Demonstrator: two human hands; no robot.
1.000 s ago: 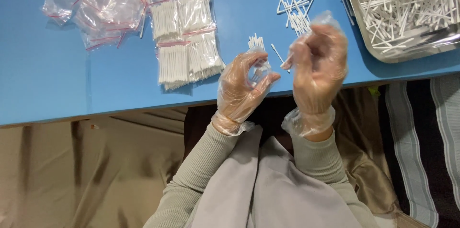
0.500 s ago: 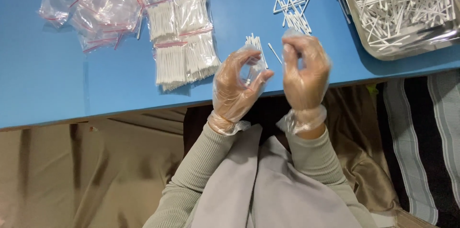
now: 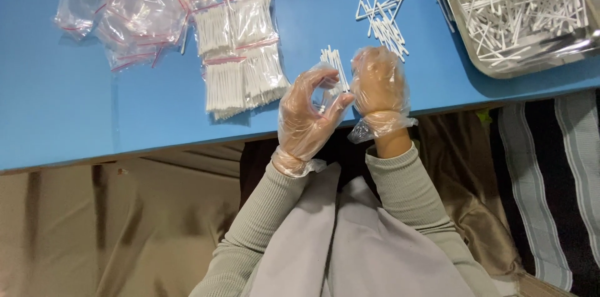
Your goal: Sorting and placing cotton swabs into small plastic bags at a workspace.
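Both my hands wear clear plastic gloves and meet over the near edge of the blue table [image 3: 75, 116]. My left hand [image 3: 307, 116] grips a small bundle of white cotton swabs [image 3: 334, 66] that sticks up past its fingers. My right hand [image 3: 377, 84] is curled against the same bundle from the right, its fingers touching the swabs. A loose pile of swabs [image 3: 381, 13] lies on the table just beyond my right hand.
Filled clear bags of swabs [image 3: 240, 53] lie left of my hands. Empty zip bags with red strips [image 3: 125, 19] sit at the far left. A metal tray [image 3: 531, 53] heaped with loose swabs stands at the right. Brown and striped cloth hangs below the table edge.
Both hands have shifted slightly left and closer together. My right hand has closed in onto the swab bundle that my left hand holds.
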